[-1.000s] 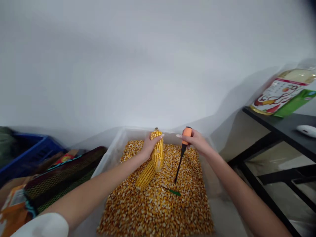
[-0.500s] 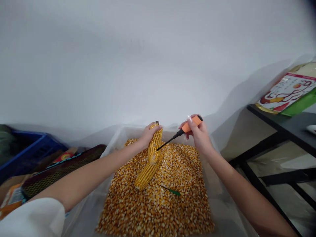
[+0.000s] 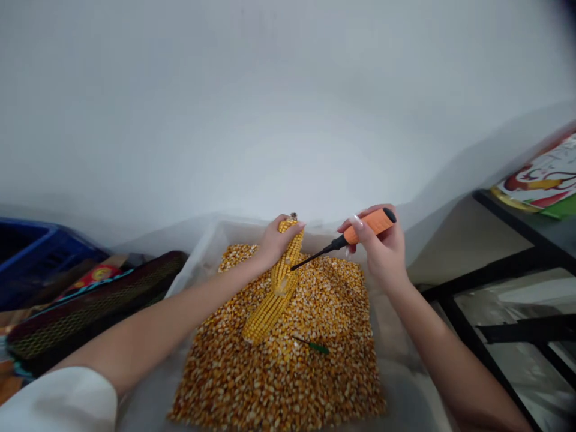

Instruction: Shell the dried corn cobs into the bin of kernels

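Swung from upright, the screwdriver (image 3: 342,241), clenched in the right hand (image 3: 382,249), seemingly touches the upright corn cob (image 3: 285,264) that the left hand (image 3: 274,243) grips at the tub's (image 3: 198,264) far edge.

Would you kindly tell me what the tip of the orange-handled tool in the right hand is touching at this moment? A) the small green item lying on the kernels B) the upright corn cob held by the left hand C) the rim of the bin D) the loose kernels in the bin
B: the right hand holds the orange-handled tool with its dark tip against the upright corn cob, which the left hand grips near the top.
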`<state>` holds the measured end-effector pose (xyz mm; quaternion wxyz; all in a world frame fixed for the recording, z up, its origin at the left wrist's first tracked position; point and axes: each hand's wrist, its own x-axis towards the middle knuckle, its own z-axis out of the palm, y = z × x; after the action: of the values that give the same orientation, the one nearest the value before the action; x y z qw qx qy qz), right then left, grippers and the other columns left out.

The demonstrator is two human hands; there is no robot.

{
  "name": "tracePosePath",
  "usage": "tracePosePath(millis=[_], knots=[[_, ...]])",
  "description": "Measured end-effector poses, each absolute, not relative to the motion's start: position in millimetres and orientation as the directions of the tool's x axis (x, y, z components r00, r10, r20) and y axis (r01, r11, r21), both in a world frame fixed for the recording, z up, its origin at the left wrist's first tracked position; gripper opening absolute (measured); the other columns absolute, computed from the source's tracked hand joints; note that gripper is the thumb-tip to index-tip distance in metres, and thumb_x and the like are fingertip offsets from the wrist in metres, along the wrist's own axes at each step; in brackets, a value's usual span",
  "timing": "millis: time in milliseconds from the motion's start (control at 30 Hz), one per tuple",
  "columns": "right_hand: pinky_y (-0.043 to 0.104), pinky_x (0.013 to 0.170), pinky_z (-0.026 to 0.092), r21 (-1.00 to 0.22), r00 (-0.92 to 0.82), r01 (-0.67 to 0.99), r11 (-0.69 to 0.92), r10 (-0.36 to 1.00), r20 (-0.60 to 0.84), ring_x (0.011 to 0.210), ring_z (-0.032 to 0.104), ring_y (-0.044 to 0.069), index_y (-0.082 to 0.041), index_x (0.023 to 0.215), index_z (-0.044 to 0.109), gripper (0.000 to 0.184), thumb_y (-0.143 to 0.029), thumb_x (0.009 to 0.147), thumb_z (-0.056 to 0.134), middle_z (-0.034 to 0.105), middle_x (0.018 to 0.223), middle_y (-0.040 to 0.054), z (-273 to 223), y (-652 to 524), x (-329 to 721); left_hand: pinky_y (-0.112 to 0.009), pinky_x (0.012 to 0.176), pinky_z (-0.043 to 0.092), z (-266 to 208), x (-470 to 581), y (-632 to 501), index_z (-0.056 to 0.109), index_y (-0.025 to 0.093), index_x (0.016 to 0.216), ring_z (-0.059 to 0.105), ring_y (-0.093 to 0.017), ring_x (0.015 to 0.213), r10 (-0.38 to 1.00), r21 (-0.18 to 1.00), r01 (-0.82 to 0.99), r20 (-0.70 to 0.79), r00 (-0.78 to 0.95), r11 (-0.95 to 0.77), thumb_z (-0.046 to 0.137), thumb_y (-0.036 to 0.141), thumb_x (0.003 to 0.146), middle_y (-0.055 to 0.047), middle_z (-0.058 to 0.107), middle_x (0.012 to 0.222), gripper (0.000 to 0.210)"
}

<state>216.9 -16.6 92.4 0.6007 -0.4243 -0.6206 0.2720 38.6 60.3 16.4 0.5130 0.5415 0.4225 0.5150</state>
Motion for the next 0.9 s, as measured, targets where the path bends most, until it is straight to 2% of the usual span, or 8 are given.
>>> tracePosePath(millis=[133, 300, 467, 667, 900], knots=[[0.025, 0.050, 0.049, -0.849, 0.030, 0.183, 0.496, 0.860, 0.509, 0.068, 0.062, 0.014, -0.027, 0.102, 0.037, 0.033, -0.046, 0.085, 0.060, 0.062, 0.082, 0.0009, 93.4, -20.6, 218.9, -0.022, 0.061, 0.043, 18.4, 37.0, 58.1, 0.055, 0.018, 0.079, 0.053, -0.014, 0.065, 0.983, 0.989, -0.077, 0.137, 0.126, -0.128, 0.071, 0.048, 0.067, 0.002, 0.055, 0.067, 0.037], [0.025, 0.047, 0.046, -0.861, -0.056, 0.167, 0.481, 0.876, 0.478, 0.054, 0.056, 0.011, -0.029, 0.104, 0.034, 0.034, -0.047, 0.087, 0.057, 0.064, 0.082, 0.0000, 96.7, -29.9, 214.7, -0.024, 0.060, 0.045, 18.6, 34.9, 55.7, 0.052, 0.019, 0.079, 0.054, -0.015, 0.061, 0.991, 0.985, -0.156, 0.092, 0.096, -0.076, 0.071, 0.048, 0.067, 0.003, 0.054, 0.064, 0.037], [0.024, 0.046, 0.045, -0.815, -0.046, 0.158, 0.558, 0.828, 0.558, 0.051, 0.054, 0.010, -0.030, 0.101, 0.033, 0.031, -0.046, 0.088, 0.056, 0.063, 0.081, -0.0016, 95.5, -36.8, 210.6, -0.024, 0.057, 0.044, 15.2, 34.1, 55.5, 0.055, 0.019, 0.077, 0.054, -0.015, 0.059, 0.992, 0.978, -0.203, 0.068, 0.107, -0.045, 0.072, 0.046, 0.067, 0.002, 0.053, 0.062, 0.034], [0.025, 0.049, 0.046, -0.772, -0.114, 0.133, 0.621, 0.784, 0.611, 0.060, 0.059, 0.013, -0.028, 0.097, 0.033, 0.034, -0.039, 0.084, 0.062, 0.063, 0.079, -0.0012, 97.4, -47.0, 206.1, -0.023, 0.062, 0.043, 19.4, 35.3, 46.0, 0.057, 0.018, 0.077, 0.052, -0.014, 0.064, 0.968, 0.973, -0.106, 0.219, 0.123, -0.207, 0.069, 0.044, 0.071, 0.002, 0.054, 0.066, 0.029], [0.028, 0.055, 0.050, -0.739, -0.406, 0.145, 0.658, 0.721, 0.562, 0.072, 0.061, 0.015, -0.026, 0.098, 0.041, 0.034, -0.034, 0.080, 0.067, 0.058, 0.082, 0.0004, 117.8, -40.9, 199.5, -0.027, 0.078, 0.043, 18.6, 40.5, 44.5, 0.062, 0.016, 0.088, 0.056, -0.018, 0.082, 0.927, 0.938, 0.001, 0.342, 0.152, -0.346, 0.066, 0.043, 0.073, -0.001, 0.061, 0.079, 0.032]])
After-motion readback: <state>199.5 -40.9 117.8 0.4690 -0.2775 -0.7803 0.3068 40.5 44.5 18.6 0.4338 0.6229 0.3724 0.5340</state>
